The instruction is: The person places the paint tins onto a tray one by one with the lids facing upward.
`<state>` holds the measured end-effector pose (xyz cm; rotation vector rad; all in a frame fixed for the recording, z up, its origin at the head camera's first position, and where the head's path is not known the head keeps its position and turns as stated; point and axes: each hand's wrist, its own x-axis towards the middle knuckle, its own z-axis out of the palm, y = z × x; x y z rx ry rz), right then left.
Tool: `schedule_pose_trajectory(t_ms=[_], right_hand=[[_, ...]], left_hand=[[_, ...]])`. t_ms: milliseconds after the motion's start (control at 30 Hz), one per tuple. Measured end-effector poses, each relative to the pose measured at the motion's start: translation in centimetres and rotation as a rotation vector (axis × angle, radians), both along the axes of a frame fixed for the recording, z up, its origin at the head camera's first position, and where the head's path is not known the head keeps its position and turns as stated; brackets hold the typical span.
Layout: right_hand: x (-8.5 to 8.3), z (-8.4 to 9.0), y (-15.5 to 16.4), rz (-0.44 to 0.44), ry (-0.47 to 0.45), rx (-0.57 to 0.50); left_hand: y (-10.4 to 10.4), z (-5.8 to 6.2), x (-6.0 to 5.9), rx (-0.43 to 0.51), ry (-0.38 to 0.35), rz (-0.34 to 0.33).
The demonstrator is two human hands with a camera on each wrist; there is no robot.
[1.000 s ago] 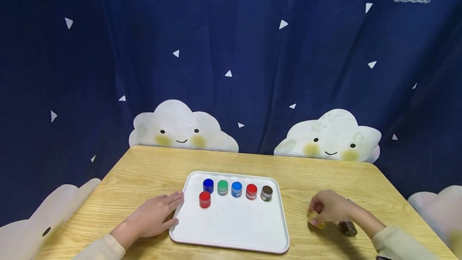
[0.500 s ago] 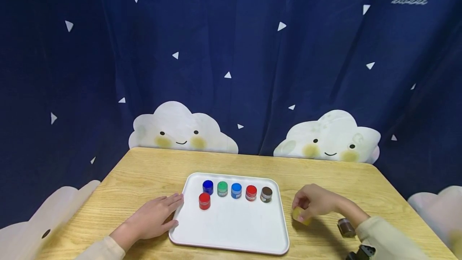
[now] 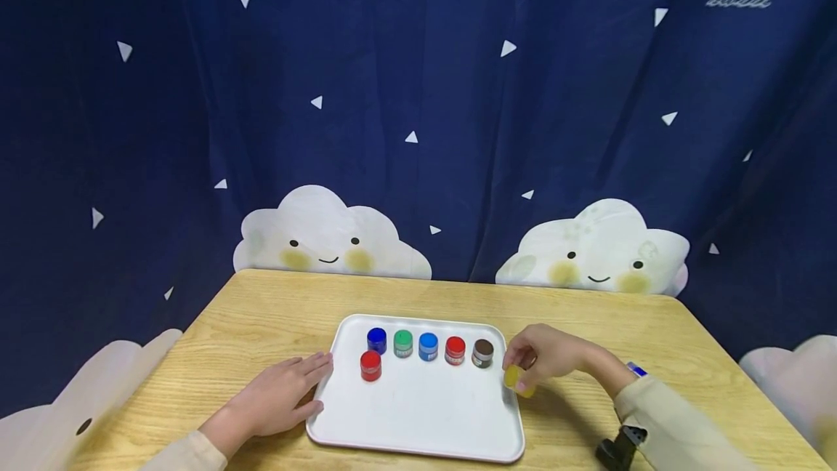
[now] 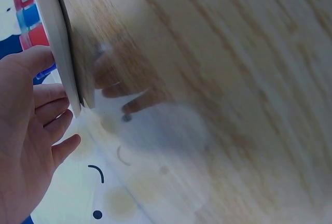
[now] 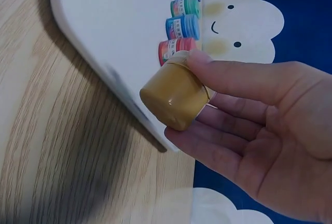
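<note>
The right hand (image 3: 549, 358) held a small yellow jar (image 3: 514, 378) pinched between the thumb and the fingertips (image 5: 179, 137), clear of the table (image 3: 275, 311) and right at the right-hand rim of the white tray (image 3: 425, 413). In the right wrist view the yellow jar (image 5: 174, 97) was a short, squat cylinder, ochre-yellow and glossy, tilted so that one flat round end faced the camera; the other end was hidden under the thumb, so I could not tell lid from base. The left hand (image 3: 277, 395) lay flat on the table with fingers straight and slightly spread, its fingertips (image 4: 49, 97) touching the tray's left rim (image 4: 54, 42); it held nothing. On the tray stood a back row of five small jars, left to right: dark blue jar (image 3: 376, 339), green jar (image 3: 403, 342), light blue jar (image 3: 428, 345), red jar (image 3: 455, 349), brown jar (image 3: 482, 352). A second red jar (image 3: 370, 365) stood alone just in front of the dark blue one. All six were upright and apart from one another. The yellow jar was just beside the brown jar, slightly nearer the person; whether it was over the tray or just outside the rim was unclear from the head view. A dark curtain (image 3: 418, 129) with cloud faces hung behind the table.
</note>
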<state>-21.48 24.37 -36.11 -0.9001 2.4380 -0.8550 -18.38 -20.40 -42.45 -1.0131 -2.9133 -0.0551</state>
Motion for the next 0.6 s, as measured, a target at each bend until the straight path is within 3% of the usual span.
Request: schedule_pose_trajectory(t_ms=[600], right_hand=[[-1.5, -0.1, -3.7, -0.009, -0.021, 0.031]], left_hand=[[0.1, -0.1, -0.2, -0.002, -0.005, 0.016]])
